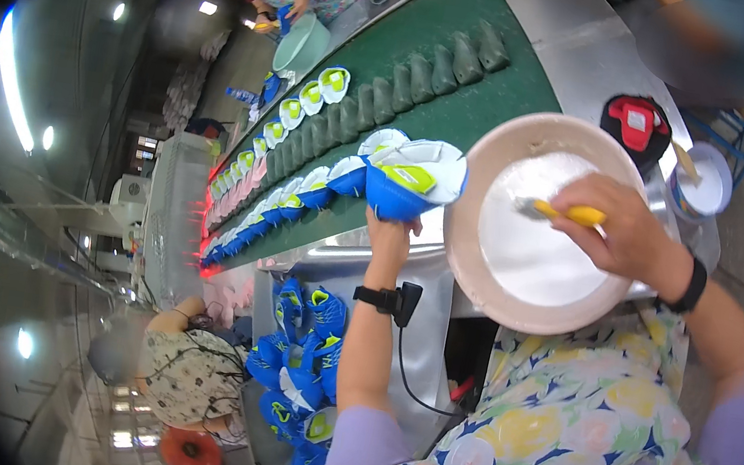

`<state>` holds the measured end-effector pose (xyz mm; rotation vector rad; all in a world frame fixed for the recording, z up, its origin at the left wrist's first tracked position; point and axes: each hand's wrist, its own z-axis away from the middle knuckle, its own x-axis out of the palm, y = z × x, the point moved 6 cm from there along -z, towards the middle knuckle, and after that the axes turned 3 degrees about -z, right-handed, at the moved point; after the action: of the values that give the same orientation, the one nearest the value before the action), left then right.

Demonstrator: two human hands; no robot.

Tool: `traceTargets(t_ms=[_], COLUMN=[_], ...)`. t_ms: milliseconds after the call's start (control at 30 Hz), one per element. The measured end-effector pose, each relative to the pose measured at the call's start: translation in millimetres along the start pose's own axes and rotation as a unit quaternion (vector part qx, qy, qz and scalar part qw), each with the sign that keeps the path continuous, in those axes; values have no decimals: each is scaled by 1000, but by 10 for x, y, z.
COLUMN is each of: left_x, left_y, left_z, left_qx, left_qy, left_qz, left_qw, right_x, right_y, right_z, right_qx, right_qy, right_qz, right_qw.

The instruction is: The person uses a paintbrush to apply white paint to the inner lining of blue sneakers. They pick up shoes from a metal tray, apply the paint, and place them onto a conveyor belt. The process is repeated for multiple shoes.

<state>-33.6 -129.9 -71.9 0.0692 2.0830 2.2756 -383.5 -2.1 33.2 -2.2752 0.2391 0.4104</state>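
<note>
My left hand [394, 234] grips a blue shoe upper [391, 199] from below, with its white lining and a yellow-green label facing up. The upper is held up at the near edge of the conveyor, beside the left rim of a beige basin [460, 236]. White liquid [522, 255] lies in the basin. Over it, my right hand [621, 229] is closed round the yellow handle of a brush [577, 213]. The brush's head points left, at or just above the liquid; I cannot tell whether it touches.
A green conveyor belt [509, 89] carries dark shoe lasts [367, 107] and rows of blue uppers [285, 205]. More blue uppers [326, 312] fill a metal tray at left. A bucket [700, 190] with a brush and a red-and-black case [636, 128] stand right. Several people work nearby.
</note>
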Motion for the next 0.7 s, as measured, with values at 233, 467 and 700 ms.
traceTargets(t_ms=[233, 467, 700], left_x=[24, -1145, -2591], left_y=[-711, -1142, 136], left_z=[-1288, -1409, 430], left_qx=[-46, 7, 62], left_qy=[16, 269, 446], left_qz=[111, -413, -680], left_qw=[993, 870, 579], right_x=[102, 231, 252], right_y=[379, 407, 569], right_z=[546, 648, 806], right_qx=[199, 210, 273], right_qy=[50, 40, 46], right_qz=[-63, -54, -71], right_qw=[977, 975, 958])
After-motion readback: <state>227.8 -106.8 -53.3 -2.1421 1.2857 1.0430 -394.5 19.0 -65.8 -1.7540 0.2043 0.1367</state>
